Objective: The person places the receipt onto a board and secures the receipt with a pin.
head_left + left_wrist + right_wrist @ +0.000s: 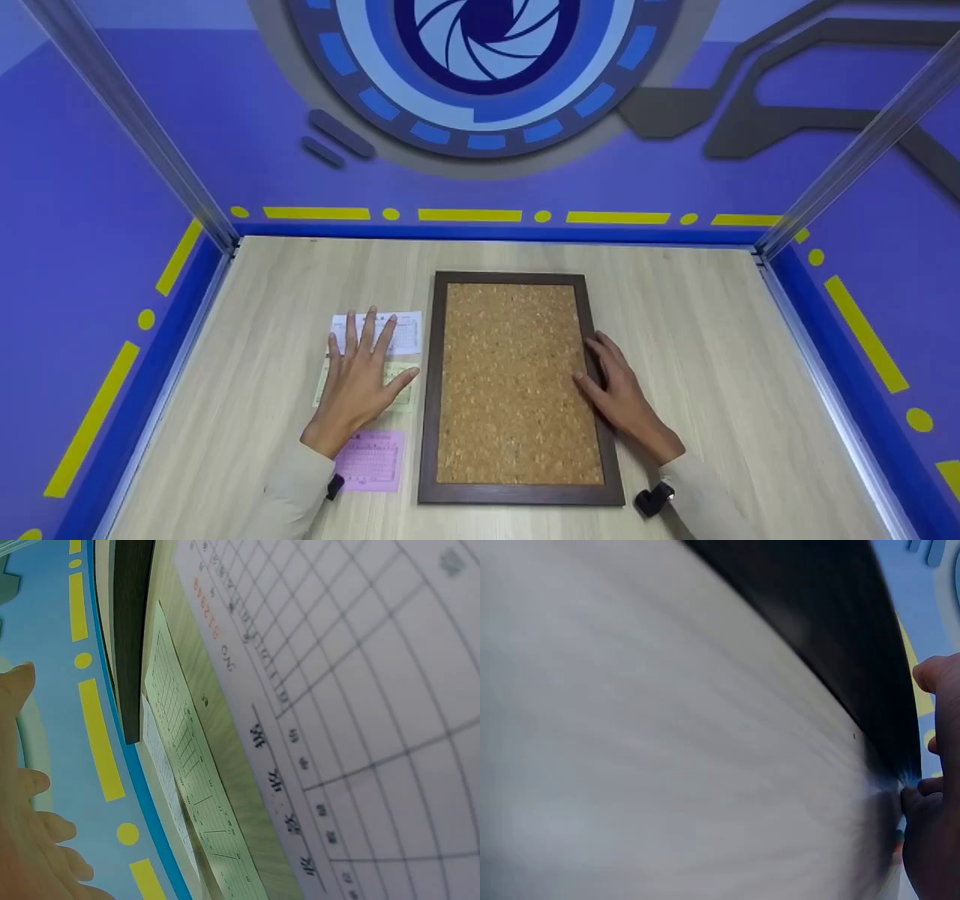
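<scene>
A cork board [517, 390] in a dark brown frame lies flat on the table. Along its left side is a column of printed slips: a white one [409, 334], a pale green one [401, 401] and a pink one [375, 461]. My left hand [360, 382], fingers spread, is over the white and green slips and covers part of both. Up close in the left wrist view, the pink slip [360, 727] shows a ruled grid and a red number. At the frame's right edge rests my right hand [622, 394], its thumb reaching over the frame.
The pale wood-grain table [712, 360] is enclosed by blue printed panels [247, 150] at the back and sides. Metal posts [180, 172] stand in the back corners. A dark wrist device [654, 499] sits by the right sleeve.
</scene>
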`<control>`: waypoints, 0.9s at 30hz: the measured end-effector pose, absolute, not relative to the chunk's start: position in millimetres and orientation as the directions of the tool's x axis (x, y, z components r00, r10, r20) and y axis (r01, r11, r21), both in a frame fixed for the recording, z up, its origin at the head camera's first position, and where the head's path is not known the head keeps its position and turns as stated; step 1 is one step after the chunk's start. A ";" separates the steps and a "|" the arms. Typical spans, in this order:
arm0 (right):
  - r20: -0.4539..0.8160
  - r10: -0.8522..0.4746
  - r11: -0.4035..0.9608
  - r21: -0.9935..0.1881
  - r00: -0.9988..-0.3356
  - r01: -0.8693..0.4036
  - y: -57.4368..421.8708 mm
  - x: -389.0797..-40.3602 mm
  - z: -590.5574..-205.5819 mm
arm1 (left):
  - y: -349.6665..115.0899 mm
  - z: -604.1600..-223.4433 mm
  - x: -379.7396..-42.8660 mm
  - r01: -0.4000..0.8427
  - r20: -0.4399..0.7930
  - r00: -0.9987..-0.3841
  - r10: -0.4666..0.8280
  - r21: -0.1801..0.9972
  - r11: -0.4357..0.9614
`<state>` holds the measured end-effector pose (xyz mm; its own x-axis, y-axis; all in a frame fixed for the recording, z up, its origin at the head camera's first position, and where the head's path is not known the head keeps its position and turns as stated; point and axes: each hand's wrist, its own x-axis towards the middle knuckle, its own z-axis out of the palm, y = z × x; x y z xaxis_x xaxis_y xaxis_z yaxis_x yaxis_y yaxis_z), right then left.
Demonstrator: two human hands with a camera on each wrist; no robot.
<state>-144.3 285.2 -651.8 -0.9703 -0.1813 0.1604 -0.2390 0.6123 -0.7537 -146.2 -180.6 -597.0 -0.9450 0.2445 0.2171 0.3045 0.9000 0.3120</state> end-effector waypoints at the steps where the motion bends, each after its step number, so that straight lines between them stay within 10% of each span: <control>1: 0.158 -0.182 0.615 -0.752 -0.970 -0.238 285.9 -144.3 -652.6 | -181.1 -597.4 -145.8 0.304 0.218 -0.945 0.244 0.316 0.899; 27: 0.231 -0.166 0.626 -0.727 -0.959 -0.284 288.5 -146.2 -660.5 | -184.6 -600.2 -142.9 0.294 0.190 -0.952 0.240 0.346 0.891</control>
<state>-146.2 288.5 -660.5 -0.9586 -0.1660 0.2314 -0.2838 0.6257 -0.7266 -142.9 -184.6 -600.2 -0.9520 0.2400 0.1900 0.2937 0.8912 0.3457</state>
